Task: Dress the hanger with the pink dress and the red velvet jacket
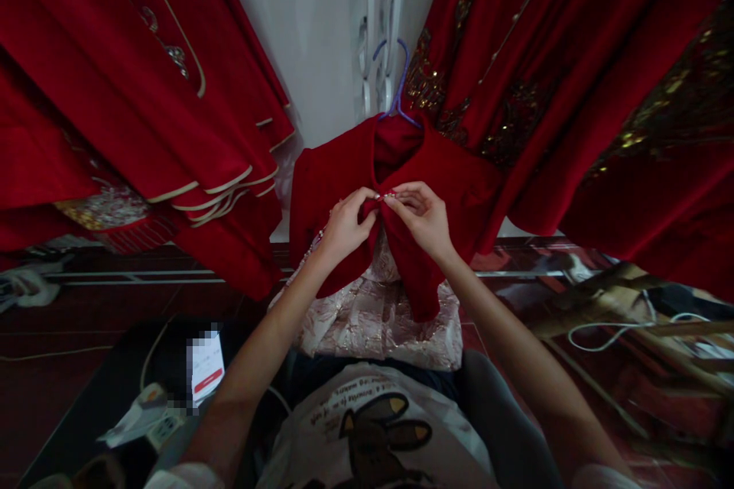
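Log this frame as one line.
left hand: pinching red jacket front | right hand: pinching opposite edge | jacket on purple hanger

Looks to me like a dress shop or tailor's fitting room, red embroidered gowns (143, 92) hanging on both sides, gold beadwork (659, 114), a red jacket (344, 168) on a purple hanger (395, 84), white wall (310, 30), cables (608, 332) on dark floor (86, 321)

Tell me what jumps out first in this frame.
Dead centre, the left hand and right hand pinch the front of a red jacket together; it hangs on a blue hanger. Red embroidered robes crowd both sides. A phone glows lower left.
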Action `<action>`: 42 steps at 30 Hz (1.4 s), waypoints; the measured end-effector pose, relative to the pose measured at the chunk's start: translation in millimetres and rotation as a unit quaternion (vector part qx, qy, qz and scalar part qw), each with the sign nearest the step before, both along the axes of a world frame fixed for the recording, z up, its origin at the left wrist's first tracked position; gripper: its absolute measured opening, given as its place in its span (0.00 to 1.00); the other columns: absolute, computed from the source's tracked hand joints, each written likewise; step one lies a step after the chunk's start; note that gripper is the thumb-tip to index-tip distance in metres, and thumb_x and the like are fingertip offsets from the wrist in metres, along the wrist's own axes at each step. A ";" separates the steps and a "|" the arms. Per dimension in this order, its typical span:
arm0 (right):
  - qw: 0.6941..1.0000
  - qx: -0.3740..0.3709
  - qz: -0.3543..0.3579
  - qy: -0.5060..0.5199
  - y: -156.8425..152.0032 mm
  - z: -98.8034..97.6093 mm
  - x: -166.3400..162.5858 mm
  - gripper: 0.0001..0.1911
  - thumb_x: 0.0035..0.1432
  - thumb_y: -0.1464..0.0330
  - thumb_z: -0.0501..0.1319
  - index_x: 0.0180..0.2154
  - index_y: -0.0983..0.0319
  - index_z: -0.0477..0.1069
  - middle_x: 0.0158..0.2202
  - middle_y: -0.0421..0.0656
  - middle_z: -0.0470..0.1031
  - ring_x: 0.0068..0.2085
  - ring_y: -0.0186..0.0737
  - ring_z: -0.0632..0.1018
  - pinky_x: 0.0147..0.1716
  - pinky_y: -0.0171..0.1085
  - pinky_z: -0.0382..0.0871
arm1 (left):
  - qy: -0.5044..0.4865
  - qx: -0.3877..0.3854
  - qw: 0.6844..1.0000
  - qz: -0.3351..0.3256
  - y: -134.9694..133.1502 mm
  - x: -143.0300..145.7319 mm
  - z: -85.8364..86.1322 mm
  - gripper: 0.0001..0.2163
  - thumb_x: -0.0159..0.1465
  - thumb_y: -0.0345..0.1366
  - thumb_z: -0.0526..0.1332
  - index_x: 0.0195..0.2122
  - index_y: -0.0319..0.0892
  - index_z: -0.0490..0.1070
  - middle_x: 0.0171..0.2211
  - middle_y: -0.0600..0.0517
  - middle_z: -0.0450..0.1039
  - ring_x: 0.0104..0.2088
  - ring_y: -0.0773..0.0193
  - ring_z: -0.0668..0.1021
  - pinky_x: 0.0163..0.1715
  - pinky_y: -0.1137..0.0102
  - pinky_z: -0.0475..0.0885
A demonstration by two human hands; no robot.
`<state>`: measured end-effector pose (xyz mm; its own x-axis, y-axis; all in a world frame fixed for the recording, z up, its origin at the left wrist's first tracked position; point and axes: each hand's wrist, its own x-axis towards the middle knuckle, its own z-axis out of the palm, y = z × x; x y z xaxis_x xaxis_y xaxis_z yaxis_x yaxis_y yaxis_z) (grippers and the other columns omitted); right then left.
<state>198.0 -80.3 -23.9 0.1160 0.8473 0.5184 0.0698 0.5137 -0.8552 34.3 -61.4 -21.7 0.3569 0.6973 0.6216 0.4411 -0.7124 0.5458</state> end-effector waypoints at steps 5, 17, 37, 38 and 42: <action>0.999 0.019 -0.025 -0.023 0.8 1.8 2.4 0.13 0.53 0.60 0.68 0.38 0.59 0.70 0.37 0.41 0.77 0.40 0.36 0.79 0.42 0.38 0.76 | 0.037 0.029 0.999 -0.011 1.8 -0.5 4.3 0.10 0.61 0.26 0.56 0.43 0.43 0.67 0.42 0.50 0.75 0.40 0.63 0.77 0.42 0.68 0.72; 0.999 0.028 -0.037 -0.017 6.0 5.9 8.7 0.11 0.55 0.62 0.66 0.40 0.58 0.78 0.42 0.42 0.81 0.43 0.41 0.81 0.49 0.42 0.76 | 0.240 0.154 0.957 0.058 10.8 0.2 39.9 0.10 0.65 0.41 0.55 0.36 0.43 0.73 0.31 0.51 0.72 0.27 0.66 0.74 0.24 0.71 0.62; 0.997 -0.050 0.039 0.048 4.6 6.7 18.4 0.20 0.44 0.63 0.73 0.42 0.59 0.80 0.42 0.41 0.82 0.45 0.47 0.82 0.55 0.51 0.73 | 0.216 0.148 0.965 -0.002 14.8 7.5 35.8 0.07 0.62 0.36 0.56 0.30 0.41 0.70 0.28 0.53 0.70 0.26 0.67 0.71 0.26 0.71 0.63; 0.997 -0.052 0.040 0.049 4.7 6.5 17.9 0.20 0.43 0.63 0.73 0.42 0.59 0.80 0.41 0.42 0.82 0.45 0.47 0.82 0.54 0.51 0.74 | 0.223 0.155 0.962 -0.005 15.6 7.3 35.5 0.07 0.62 0.35 0.55 0.30 0.41 0.70 0.29 0.53 0.70 0.26 0.67 0.71 0.26 0.71 0.63; 0.996 -0.051 0.044 0.058 4.6 3.6 14.9 0.20 0.44 0.65 0.73 0.42 0.59 0.79 0.40 0.42 0.82 0.42 0.45 0.83 0.52 0.49 0.76 | 0.265 0.202 0.943 -0.008 18.7 7.0 32.0 0.07 0.64 0.34 0.55 0.31 0.41 0.69 0.30 0.51 0.70 0.32 0.62 0.72 0.33 0.68 0.65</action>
